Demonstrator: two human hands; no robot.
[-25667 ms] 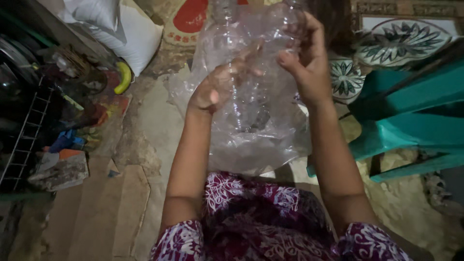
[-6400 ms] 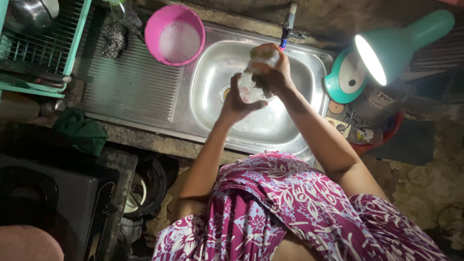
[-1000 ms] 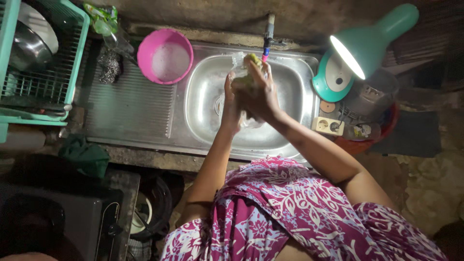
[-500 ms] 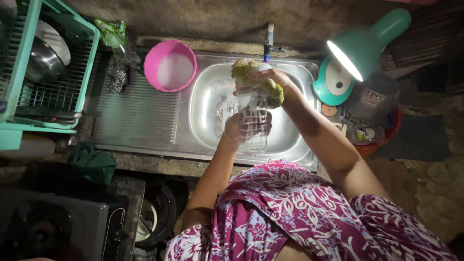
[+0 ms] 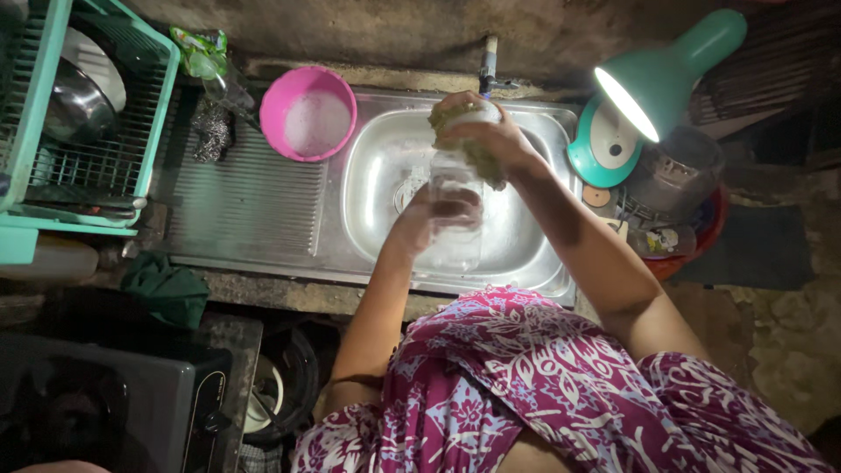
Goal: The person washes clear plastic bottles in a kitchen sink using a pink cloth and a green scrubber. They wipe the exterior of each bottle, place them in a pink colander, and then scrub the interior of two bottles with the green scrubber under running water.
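Observation:
My left hand (image 5: 425,219) grips a clear plastic bottle (image 5: 455,219) around its lower body, over the steel sink (image 5: 377,166). My right hand (image 5: 491,140) presses a yellow-green sponge (image 5: 477,153) against the bottle's top end. The bottle is held lengthwise away from me, below the tap (image 5: 489,66). Both hands are over the sink bowl.
A pink bowl (image 5: 308,114) of soapy water stands on the ribbed drainboard (image 5: 245,193). A green dish rack (image 5: 79,114) with metal dishes is at the left. A lit green desk lamp (image 5: 653,96) stands right of the sink. A dark cloth (image 5: 166,289) lies on the counter edge.
The bottle has come toward me and lies longer in view. My right hand with the sponge has moved to the bottle's far end.

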